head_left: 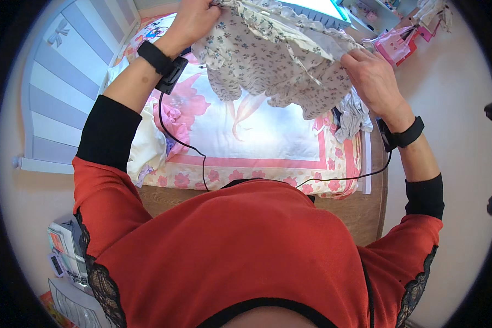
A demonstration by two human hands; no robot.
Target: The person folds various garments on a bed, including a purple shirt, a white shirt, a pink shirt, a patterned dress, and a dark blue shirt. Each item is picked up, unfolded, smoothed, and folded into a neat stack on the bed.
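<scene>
A thin white garment with a small floral print and ruffled edges (273, 65) hangs stretched between my two hands over the bed. My left hand (195, 19), at the top, is closed on its upper left edge. On the other side my right hand (369, 76) pinches the garment's right edge. The cloth droops in folds, its lower ruffle above the bed cover. Which part of the garment each hand grips cannot be made out fully. Both wrists wear black straps with small devices and cables.
Below lies a bed with a white and pink floral cover (257, 142). Pink and white clothes (172, 123) are heaped at its left, grey-white clothes (353, 117) at its right. A striped headboard (65, 82) stands left. A pink bag (394, 46) hangs at the upper right.
</scene>
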